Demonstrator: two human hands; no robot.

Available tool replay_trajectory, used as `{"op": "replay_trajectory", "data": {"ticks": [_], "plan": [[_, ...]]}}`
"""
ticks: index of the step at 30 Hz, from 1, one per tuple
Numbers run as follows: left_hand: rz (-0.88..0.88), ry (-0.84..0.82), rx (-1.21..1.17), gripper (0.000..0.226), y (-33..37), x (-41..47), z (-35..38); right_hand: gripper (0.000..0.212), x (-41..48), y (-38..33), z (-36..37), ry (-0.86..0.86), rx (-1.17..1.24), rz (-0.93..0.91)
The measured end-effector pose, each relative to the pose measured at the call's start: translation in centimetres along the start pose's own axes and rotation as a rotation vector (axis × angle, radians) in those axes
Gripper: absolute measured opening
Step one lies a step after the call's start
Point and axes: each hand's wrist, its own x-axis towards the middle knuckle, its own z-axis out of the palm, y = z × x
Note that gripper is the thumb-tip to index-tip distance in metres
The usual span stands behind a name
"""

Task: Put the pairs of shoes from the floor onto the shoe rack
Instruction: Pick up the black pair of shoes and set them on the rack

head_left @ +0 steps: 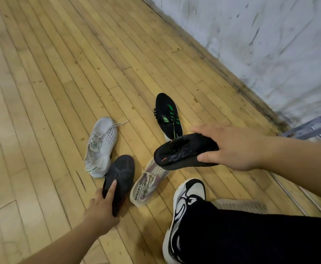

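Note:
My right hand point(232, 147) grips the heel end of a black shoe point(182, 151) and holds it off the floor, toe pointing left. My left hand point(102, 206) grips the heel of a second black shoe point(120, 178) that lies on the wooden floor. A white sneaker point(100, 145) lies just left of it, a beige knit sneaker point(148, 183) lies just right of it, partly under the lifted shoe. A black sneaker with green stripes point(168, 115) lies farther back. A grey metal rack corner point(315, 124) shows at the right edge.
My own foot in a white and black sneaker point(186, 206) and a dark trouser leg point(251, 237) fill the lower right. Behind that leg a pale shoe sole point(239, 205) peeks out. A scuffed white wall point(270, 44) runs along the right. Bare wooden floor point(60, 63) stretches left and back.

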Motion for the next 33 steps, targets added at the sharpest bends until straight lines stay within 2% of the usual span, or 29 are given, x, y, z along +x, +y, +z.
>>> {"op": "replay_trajectory", "data": {"ticks": [5, 7, 9, 11, 14, 19, 24, 27, 31, 33], "plan": [[0.069, -0.108, -0.552, 0.125, -0.9, -1.2, -1.2, 0.077, -1.5, -2.4, 1.8, 0.024, -0.017, -0.014], [0.010, -0.161, -0.898, 0.126, -1.4, -1.9, -2.0, 0.077, -2.2, -3.6, 2.7, 0.031, -0.012, -0.038], [-0.065, -0.184, -1.022, 0.117, -2.1, -3.2, -2.6, 0.074, -3.1, -4.8, 3.2, 0.036, -0.018, -0.092], [-0.114, -0.109, -0.888, 0.109, -2.8, -4.3, -3.1, 0.068, -4.0, -5.8, 3.5, 0.017, -0.036, -0.165], [-0.134, 0.043, -0.603, 0.102, -3.9, -5.7, -3.6, 0.072, -4.6, -6.8, 3.6, -0.013, -0.038, -0.236], [0.017, 0.112, -0.494, 0.098, -4.3, -5.7, -4.2, 0.077, -4.7, -6.8, 4.2, 0.001, -0.112, -0.270], [0.130, 0.080, -0.434, 0.099, -1.2, -6.0, -5.9, 0.078, -4.8, -6.3, 3.9, 0.033, -0.122, -0.275], [0.273, 0.052, -0.410, 0.106, 2.7, -6.8, -8.5, 0.078, -5.2, -5.7, 3.5, 0.047, -0.110, -0.261], [0.570, 0.014, -0.319, 0.112, 10.6, -7.9, -14.5, 0.075, -7.3, -3.5, 0.3, 0.056, 0.002, -0.170], [0.732, 0.017, -0.295, 0.112, 15.7, -8.6, -17.8, 0.074, -9.9, -2.0, -2.3, 0.144, 0.129, -0.081]]}}
